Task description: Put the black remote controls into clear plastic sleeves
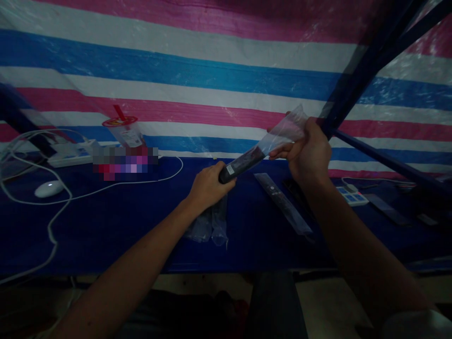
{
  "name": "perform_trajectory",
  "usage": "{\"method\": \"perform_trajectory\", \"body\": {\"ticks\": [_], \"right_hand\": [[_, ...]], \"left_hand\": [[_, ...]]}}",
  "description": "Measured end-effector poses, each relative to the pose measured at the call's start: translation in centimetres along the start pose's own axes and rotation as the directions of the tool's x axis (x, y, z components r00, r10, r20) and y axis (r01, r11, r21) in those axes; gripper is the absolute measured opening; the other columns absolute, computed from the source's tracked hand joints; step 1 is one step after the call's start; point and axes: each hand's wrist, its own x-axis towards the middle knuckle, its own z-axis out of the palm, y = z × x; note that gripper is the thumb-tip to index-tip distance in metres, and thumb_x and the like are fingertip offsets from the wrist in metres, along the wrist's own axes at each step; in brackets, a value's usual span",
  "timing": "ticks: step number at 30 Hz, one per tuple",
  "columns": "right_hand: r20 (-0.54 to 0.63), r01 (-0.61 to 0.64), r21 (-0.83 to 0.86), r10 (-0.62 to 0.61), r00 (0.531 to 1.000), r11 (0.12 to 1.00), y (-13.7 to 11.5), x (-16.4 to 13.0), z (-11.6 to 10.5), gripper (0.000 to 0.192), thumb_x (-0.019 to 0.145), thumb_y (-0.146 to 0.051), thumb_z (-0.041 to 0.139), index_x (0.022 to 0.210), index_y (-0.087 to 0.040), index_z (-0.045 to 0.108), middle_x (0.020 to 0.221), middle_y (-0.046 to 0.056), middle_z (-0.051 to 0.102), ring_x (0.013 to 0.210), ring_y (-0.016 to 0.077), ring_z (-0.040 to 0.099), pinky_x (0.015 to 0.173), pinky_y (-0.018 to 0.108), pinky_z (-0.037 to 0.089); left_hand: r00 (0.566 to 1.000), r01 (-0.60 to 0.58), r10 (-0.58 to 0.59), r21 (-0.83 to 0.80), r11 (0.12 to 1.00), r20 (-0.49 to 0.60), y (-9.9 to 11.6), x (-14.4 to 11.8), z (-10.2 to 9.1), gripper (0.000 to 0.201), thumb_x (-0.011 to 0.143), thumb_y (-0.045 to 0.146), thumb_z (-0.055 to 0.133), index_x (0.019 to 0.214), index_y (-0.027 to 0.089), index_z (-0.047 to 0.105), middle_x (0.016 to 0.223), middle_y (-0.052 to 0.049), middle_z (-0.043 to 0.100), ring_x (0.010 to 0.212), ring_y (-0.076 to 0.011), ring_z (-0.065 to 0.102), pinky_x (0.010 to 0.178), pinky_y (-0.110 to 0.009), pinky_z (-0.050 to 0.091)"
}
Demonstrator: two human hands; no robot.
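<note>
My left hand (209, 184) grips the lower end of a dark remote control (243, 165), which bears a small white label. The remote is tilted up to the right, its upper part inside a clear plastic bag (284, 128). At the bag's far end, my right hand (310, 150) pinches the plastic between thumb and fingers. On the table below lies another remote in a clear sleeve (282, 205), with a dark object partly hidden by my right forearm. Below my left hand are more clear plastic sleeves (212, 226); their contents are hard to make out.
The blue table (123, 235) meets a striped plastic sheet (212, 61). At left are a white mouse (48, 189), loose cables, a power strip (72, 159) and a cup with a red straw (125, 132). A second power strip (353, 195) lies right, near a slanting metal frame (367, 70).
</note>
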Motion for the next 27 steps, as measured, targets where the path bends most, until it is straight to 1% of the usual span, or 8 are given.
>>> {"method": "perform_trajectory", "body": {"ticks": [4, 7, 10, 14, 17, 20, 23, 27], "right_hand": [[0.011, -0.099, -0.040, 0.100, 0.995, 0.994, 2.5, -0.8, -0.2, 0.051, 0.089, -0.063, 0.049, 0.123, -0.025, 0.056, 0.096, 0.007, 0.073, 0.060, 0.0168, 0.062, 0.053, 0.030, 0.051], [0.115, -0.206, -0.102, 0.218, 0.969, 0.973, 4.8, -1.9, 0.1, 0.056, 0.086, -0.063, 0.058, 0.127, -0.024, 0.056, 0.098, 0.007, 0.071, 0.058, 0.0151, 0.058, 0.052, 0.030, 0.048], [0.173, -0.271, -0.117, 0.288, 0.942, 0.956, 6.5, -2.6, 0.0, 0.058, 0.092, -0.066, 0.045, 0.129, -0.021, 0.056, 0.101, 0.010, 0.069, 0.058, 0.0153, 0.058, 0.052, 0.031, 0.048], [0.024, -0.266, -0.070, 0.269, 0.963, 0.961, 7.6, -1.6, -2.2, 0.059, 0.097, -0.065, 0.027, 0.124, -0.021, 0.055, 0.109, 0.012, 0.069, 0.062, 0.0176, 0.060, 0.058, 0.034, 0.051], [-0.061, -0.253, -0.041, 0.250, 0.966, 0.967, 8.1, -0.1, -4.8, 0.052, 0.097, -0.062, 0.025, 0.116, -0.023, 0.054, 0.119, 0.014, 0.069, 0.079, 0.0229, 0.067, 0.068, 0.038, 0.055], [-0.094, -0.248, -0.126, 0.237, 0.967, 0.961, 8.3, 0.5, -6.0, 0.056, 0.095, -0.067, 0.020, 0.113, -0.024, 0.052, 0.127, 0.016, 0.066, 0.101, 0.0283, 0.070, 0.073, 0.040, 0.057], [-0.041, -0.274, -0.129, 0.270, 0.962, 0.953, 8.2, -0.3, -4.9, 0.061, 0.092, -0.074, 0.024, 0.113, -0.024, 0.051, 0.127, 0.016, 0.066, 0.104, 0.0292, 0.070, 0.073, 0.041, 0.058], [0.104, -0.342, -0.073, 0.349, 0.931, 0.937, 7.9, -2.2, -2.0, 0.064, 0.091, -0.077, 0.029, 0.118, -0.022, 0.050, 0.122, 0.017, 0.068, 0.104, 0.0296, 0.070, 0.075, 0.043, 0.059]], "left_hand": [[1.000, -0.003, 0.001, 0.085, 0.996, 0.020, 0.0, 0.0, 0.0, 0.027, 0.086, 0.044, 0.060, 0.100, 0.021, 0.063, 0.092, -0.008, 0.073, 0.082, -0.0246, 0.068, 0.071, -0.037, 0.049], [0.998, -0.011, 0.002, 0.146, 0.989, 0.057, 0.0, 0.1, 0.0, 0.030, 0.086, 0.044, 0.060, 0.104, 0.020, 0.063, 0.094, -0.010, 0.073, 0.084, -0.0267, 0.069, 0.075, -0.039, 0.050], [0.996, -0.009, -0.005, 0.166, 0.986, 0.085, -0.2, 0.2, -0.3, 0.039, 0.085, 0.048, 0.061, 0.114, 0.022, 0.061, 0.094, -0.010, 0.074, 0.085, -0.0283, 0.070, 0.076, -0.040, 0.050], [0.998, 0.046, -0.053, 0.151, 0.987, 0.044, -0.9, 0.5, -0.9, 0.059, 0.080, 0.057, 0.069, 0.126, 0.024, 0.055, 0.096, -0.010, 0.073, 0.087, -0.0299, 0.070, 0.076, -0.041, 0.050], [0.992, 0.106, -0.099, 0.088, 0.991, -0.075, -1.7, 0.9, -1.1, 0.056, 0.081, 0.061, 0.069, 0.120, 0.023, 0.057, 0.096, -0.009, 0.072, 0.089, -0.0290, 0.069, 0.076, -0.039, 0.050], [0.971, 0.145, -0.140, 0.010, 0.989, -0.191, -2.4, 1.1, -1.2, 0.051, 0.085, 0.062, 0.063, 0.116, 0.022, 0.058, 0.093, -0.008, 0.070, 0.087, -0.0266, 0.067, 0.076, -0.038, 0.050], [0.972, 0.113, -0.111, -0.005, 0.994, -0.208, -2.6, 1.2, -1.3, 0.047, 0.087, 0.060, 0.062, 0.113, 0.022, 0.059, 0.098, -0.009, 0.069, 0.092, -0.0263, 0.065, 0.081, -0.040, 0.050], [0.991, -0.014, 0.022, 0.064, 0.998, -0.128, -1.8, 0.7, -1.1, 0.050, 0.087, 0.063, 0.061, 0.115, 0.021, 0.060, 0.113, -0.011, 0.067, 0.107, -0.0276, 0.062, 0.092, -0.040, 0.048]]}}
